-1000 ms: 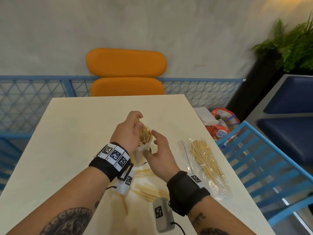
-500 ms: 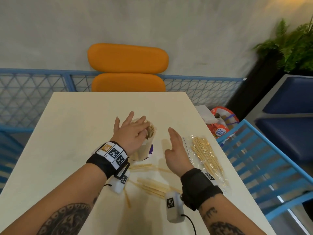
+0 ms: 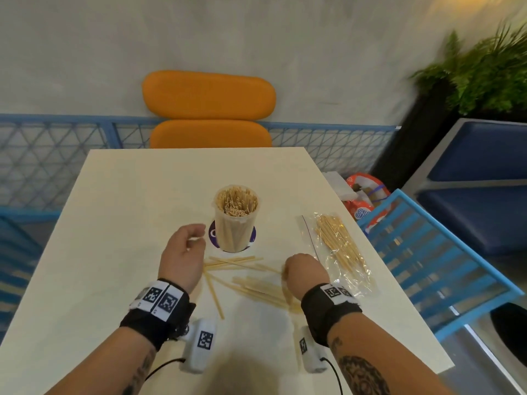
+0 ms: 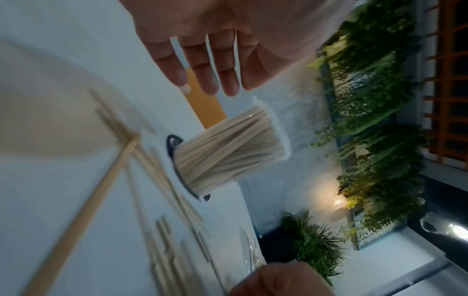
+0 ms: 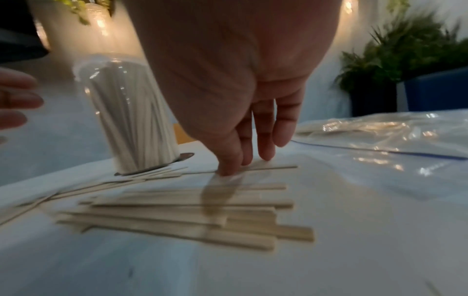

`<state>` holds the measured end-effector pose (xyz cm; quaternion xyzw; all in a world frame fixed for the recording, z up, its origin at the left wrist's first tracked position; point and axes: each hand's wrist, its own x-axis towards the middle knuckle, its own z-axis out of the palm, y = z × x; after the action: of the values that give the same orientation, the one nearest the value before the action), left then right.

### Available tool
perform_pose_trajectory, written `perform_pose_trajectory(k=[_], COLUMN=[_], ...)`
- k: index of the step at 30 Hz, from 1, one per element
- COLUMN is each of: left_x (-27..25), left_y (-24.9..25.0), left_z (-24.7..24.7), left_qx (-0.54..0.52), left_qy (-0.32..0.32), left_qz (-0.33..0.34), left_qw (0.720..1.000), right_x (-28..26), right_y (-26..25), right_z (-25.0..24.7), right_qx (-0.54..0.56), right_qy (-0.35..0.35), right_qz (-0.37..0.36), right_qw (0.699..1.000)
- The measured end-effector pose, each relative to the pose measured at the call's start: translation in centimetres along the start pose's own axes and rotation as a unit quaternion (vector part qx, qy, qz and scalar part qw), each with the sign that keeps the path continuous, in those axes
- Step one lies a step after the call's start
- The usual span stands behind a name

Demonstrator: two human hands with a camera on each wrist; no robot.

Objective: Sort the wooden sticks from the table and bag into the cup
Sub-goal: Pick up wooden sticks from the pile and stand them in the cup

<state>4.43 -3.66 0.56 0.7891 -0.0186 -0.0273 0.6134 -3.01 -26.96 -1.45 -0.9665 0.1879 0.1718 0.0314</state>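
Note:
A clear plastic cup (image 3: 236, 220) packed with wooden sticks stands upright on a dark round coaster, mid-table; it also shows as the cup (image 4: 228, 152) and the cup (image 5: 131, 120). Loose wooden sticks (image 3: 256, 286) lie scattered in front of it, seen close as sticks (image 5: 190, 212). A clear bag (image 3: 339, 252) holding more sticks lies to the right. My left hand (image 3: 186, 246) hovers left of the cup, fingers relaxed, holding nothing. My right hand (image 3: 299, 273) reaches down with straight fingers (image 5: 228, 160) whose tips touch the table and a thin stick.
The cream table (image 3: 114, 223) has its right edge close beside the bag. An orange chair (image 3: 209, 109) stands at the far end. Blue railing (image 3: 427, 252) and a red-and-white bag (image 3: 365, 195) sit off the right side; a plant (image 3: 484, 72) is beyond.
Both hands have left the cup and drawn back toward me. The left hand moved down and left; the right dropped onto the loose sticks. The cup now stands alone.

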Motion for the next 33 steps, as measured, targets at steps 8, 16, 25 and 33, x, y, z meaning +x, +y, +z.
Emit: perform_pose_trajectory(k=[8,16,25,33], left_x=[-3.3,-6.1,-4.9,-5.2], left_y=[-3.0,-2.2,-2.6,-3.8], left_z=[0.8,3.3,1.5,0.2], left_qx=[-0.104,-0.195,-0.274,-0.268], left_qy=[-0.059,-0.189,-0.067,-0.049], left_qz=[-0.171,-0.254,-0.302,-0.312], left_qw=[0.978,0.928,0.91,0.91], right_x=[-2.6,-5.9,-3.6,-3.4], right_y=[-0.6,-5.1,-3.2,-3.4], right_z=[-0.3,-0.4,1.9,3.0], right_qx=[-0.069,0.186,0.047,0.004], right_qy=[0.008,0.002,0.031,0.046], right_qz=[-0.03,-0.135,-0.042,-0.047], right_qw=[0.997,0.973,0.998,0.998])
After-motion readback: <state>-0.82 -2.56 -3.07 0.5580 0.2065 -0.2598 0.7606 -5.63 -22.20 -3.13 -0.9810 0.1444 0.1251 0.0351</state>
